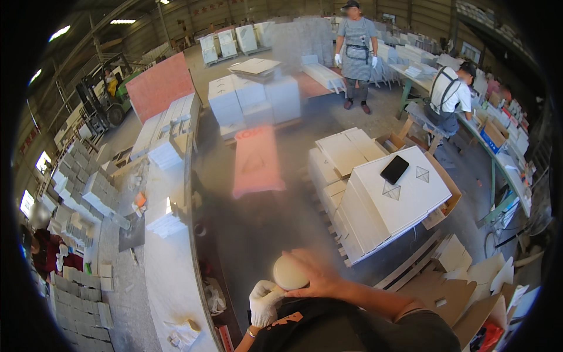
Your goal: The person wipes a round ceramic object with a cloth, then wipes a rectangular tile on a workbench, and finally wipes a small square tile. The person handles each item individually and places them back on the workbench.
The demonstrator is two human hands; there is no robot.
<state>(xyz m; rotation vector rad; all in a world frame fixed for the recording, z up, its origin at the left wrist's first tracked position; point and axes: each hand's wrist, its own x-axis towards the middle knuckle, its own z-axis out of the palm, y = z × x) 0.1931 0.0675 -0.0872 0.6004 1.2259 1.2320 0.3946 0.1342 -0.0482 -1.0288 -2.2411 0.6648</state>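
One round pale object (288, 272) sits between the person's two hands, in front of a dark top (346, 328). The bare right hand (315, 276) wraps its right side and far rim, fingers closed around it; the white-gloved left hand (265, 304) meets its lower-left edge with bent fingers, though whether these grip or merely touch cannot be told. From the left hand the object lies up and to the right; its broad face looks round, so no long axis shows, and the right hand covers more of it. Beyond, to the right, one black phone (394, 169) lies on one stack of white boxes (365, 222). Farther ahead is one pink-covered bundle (257, 161). Toward the back are one standing co-worker (356, 51), one seated co-worker (448, 94) at right, one large red panel (159, 85) and one forklift (105, 100) at left.
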